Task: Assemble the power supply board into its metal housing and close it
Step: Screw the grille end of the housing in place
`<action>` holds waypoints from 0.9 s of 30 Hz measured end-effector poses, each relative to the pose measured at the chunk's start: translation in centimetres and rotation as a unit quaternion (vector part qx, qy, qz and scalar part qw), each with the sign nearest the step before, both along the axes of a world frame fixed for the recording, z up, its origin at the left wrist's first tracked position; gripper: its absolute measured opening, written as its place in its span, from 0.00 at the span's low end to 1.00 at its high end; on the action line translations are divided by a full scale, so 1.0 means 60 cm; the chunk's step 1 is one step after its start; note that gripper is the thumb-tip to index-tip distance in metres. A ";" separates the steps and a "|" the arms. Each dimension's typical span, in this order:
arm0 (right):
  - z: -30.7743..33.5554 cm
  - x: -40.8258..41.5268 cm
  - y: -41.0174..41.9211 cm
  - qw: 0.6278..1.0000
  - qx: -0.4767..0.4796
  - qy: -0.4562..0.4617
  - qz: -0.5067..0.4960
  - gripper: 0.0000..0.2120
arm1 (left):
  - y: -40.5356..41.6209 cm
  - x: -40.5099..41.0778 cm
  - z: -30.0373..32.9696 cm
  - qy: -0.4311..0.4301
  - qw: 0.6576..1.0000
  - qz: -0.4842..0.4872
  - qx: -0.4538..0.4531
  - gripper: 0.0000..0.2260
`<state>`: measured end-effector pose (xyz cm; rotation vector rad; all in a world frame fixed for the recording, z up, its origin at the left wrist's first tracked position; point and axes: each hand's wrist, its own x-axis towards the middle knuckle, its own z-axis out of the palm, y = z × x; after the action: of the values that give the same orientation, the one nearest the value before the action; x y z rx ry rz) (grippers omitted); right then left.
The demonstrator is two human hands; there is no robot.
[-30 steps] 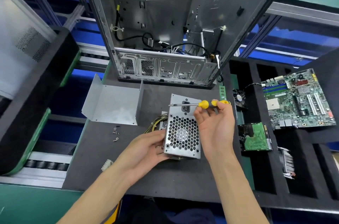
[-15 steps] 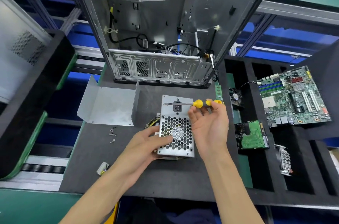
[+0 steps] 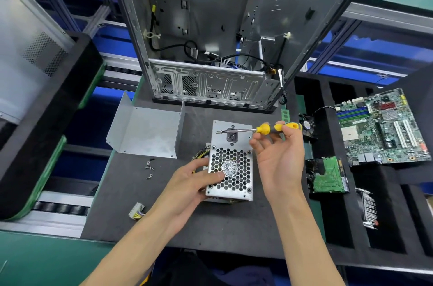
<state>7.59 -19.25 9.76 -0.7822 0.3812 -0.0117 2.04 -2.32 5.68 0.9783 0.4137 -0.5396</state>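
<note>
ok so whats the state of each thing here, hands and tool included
power supply housing: stands fan grille up on the mat, cover off
metal cover: lies apart to the left, open side up
screwdriver: held level above the housing
right hand: grips the screwdriver handle
left hand: holds the housing's left side
loose screws: unfitted, on the mat
computer case: open, side panel off

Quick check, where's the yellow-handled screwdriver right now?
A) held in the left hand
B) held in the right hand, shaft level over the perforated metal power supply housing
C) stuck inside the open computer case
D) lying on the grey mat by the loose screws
B: the right hand pinches the yellow-handled screwdriver at its handle, with the shaft lying sideways above the perforated metal power supply housing, which the left hand steadies.
</note>
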 end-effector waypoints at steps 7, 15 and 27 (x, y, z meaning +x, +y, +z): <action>0.023 0.009 0.000 0.981 -0.171 -0.092 0.012 0.02 | 0.002 0.003 0.000 -0.001 0.999 -0.025 0.031 0.18; 0.040 0.006 0.002 0.956 -0.249 -0.153 0.020 0.09 | 0.003 0.000 -0.001 -0.014 0.996 -0.050 0.073 0.14; 0.041 0.001 0.002 0.910 -0.352 -0.210 0.055 0.04 | 0.002 -0.005 -0.001 -0.019 0.995 -0.041 0.086 0.15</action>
<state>7.63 -19.11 12.21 -1.4819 -0.0991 -0.2187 1.74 -2.20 5.59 1.1733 0.3908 -0.5654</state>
